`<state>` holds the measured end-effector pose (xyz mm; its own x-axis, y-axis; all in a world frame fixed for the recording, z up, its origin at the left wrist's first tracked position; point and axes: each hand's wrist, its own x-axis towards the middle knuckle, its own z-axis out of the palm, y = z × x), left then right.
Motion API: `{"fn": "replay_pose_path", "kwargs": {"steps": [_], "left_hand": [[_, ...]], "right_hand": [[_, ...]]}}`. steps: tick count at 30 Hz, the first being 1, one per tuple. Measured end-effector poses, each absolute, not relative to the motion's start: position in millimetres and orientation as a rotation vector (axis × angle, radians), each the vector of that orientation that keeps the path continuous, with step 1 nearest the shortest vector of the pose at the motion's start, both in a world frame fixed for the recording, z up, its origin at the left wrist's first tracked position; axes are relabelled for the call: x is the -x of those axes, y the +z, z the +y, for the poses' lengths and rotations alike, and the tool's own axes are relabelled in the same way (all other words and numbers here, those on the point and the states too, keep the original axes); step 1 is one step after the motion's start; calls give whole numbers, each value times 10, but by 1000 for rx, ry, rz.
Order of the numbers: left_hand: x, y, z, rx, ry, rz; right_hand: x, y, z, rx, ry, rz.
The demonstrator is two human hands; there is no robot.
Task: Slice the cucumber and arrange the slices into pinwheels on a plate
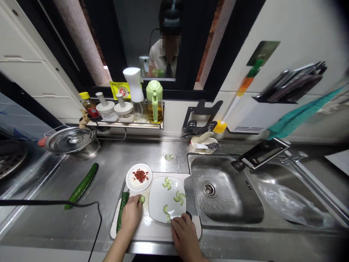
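Observation:
My left hand [131, 214] is closed at the left of the white cutting board [144, 233], with small pale green cucumber slices [141, 199] at its fingertips. Beside it lies a length of dark green cucumber [119, 218], partly covered by the hand. My right hand [184, 230] rests at the near right rim of a square white plate [155, 193], its bent fingertips touching a cucumber slice [168, 218]. More slices form two pinwheels on the plate, one at the top [167, 183] and one at the right [179, 197]. A dark object [188, 215] behind the right hand is mostly hidden.
A round white dish [139, 177] of red bits sits on the board's far left corner. A whole cucumber [82, 185] lies left, near a lidded pot [73, 140] and a black cable [99, 214]. The sink [226, 189] is right; a condiment shelf [131, 124] stands behind.

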<state>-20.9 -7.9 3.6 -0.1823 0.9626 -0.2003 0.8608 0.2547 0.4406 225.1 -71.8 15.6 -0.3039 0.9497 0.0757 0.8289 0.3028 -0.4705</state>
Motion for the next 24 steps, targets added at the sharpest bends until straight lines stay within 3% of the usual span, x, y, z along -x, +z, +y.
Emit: {"fn": "replay_pose_path", "kwargs": {"steps": [9, 24], "left_hand": [[283, 85, -41, -1555, 501, 1986], [-250, 422, 3, -1047, 715, 1347]], "right_hand": [[-2231, 174, -683, 1631, 697, -2158], [-1883, 449, 16, 1600, 1216, -1675]]}}
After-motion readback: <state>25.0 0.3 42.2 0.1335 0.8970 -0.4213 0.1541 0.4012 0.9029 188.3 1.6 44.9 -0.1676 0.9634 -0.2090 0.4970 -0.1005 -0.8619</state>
